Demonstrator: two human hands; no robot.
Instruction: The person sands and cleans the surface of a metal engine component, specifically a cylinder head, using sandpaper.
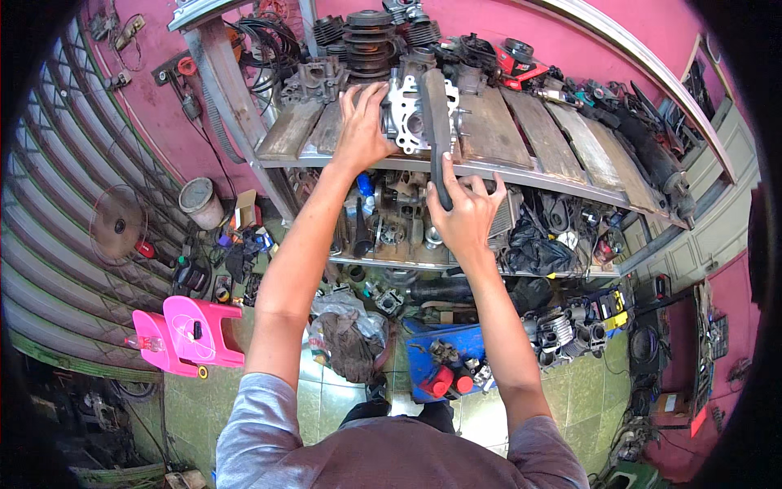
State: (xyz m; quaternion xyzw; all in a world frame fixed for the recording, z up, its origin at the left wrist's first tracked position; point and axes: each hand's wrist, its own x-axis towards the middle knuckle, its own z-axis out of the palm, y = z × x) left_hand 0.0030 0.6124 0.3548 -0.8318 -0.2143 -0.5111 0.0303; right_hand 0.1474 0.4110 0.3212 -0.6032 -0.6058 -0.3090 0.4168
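A pale metal engine cylinder head point(404, 125) rests near the front edge of the wooden-slatted shelf, its flat machined face with holes turned towards me. My left hand point(363, 126) grips its left side, fingers curled at the top and the thumb low. Across the right part of that face lies a long grey-brown bar point(436, 114), which looks like a sharpening stone. My right hand point(468, 204) holds the bar's lower end, with the index finger stretched up along it and other fingers raised. The bar hides some of the face; whether it touches all along I cannot tell.
Cylinder barrels point(368, 41) and engine parts crowd the shelf's back. A metal post point(236, 106) stands left. Below are a lower shelf point(407, 262) of parts, a blue tray point(423, 367) with red cans, a pink stool point(204, 330) and a dark rag point(350, 346).
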